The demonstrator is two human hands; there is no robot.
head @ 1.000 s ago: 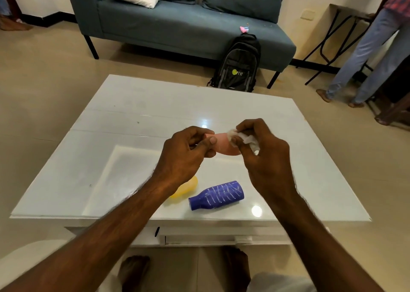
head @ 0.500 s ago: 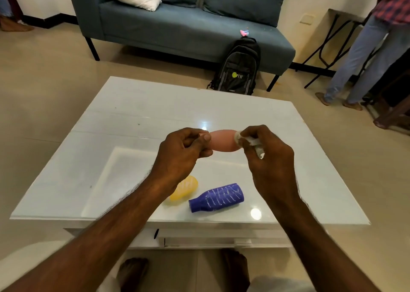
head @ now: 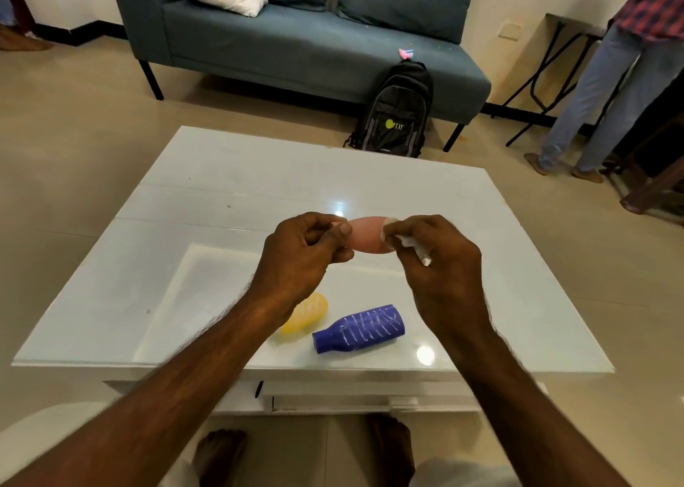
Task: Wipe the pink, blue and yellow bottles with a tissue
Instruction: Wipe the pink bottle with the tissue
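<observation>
Three small bottles are in play at a white glass-topped table (head: 222,198). At left, the left hand (head: 307,253) pinches the narrow end of the pink bottle (head: 368,238) between thumb and curled fingers. It holds the bottle sideways in the air, clear of the tabletop. To the right, a crumpled white tissue (head: 407,244) presses against the bottle's rounded far end, clamped between the bent fingers and thumb of the right hand (head: 440,268).

Below the hands, the yellow bottle (head: 309,311) lies on its side on the table, partly hidden by the left forearm. Just beside it to the right lies the blue bottle (head: 361,328), its mouth pointing toward the near left. Neither is touched, so the pink bottle appears to be mid-wipe with two to follow.

To do this step well, the left hand would best turn the bottle by its neck. With the tissue wrapped round the body and drawn from end to end, no strip is skipped. A light squeeze should serve, since so small and smooth a bottle could slip from a fingertip pinch.

Behind the table, a black backpack (head: 392,116) leans against a blue sofa (head: 296,42).
</observation>
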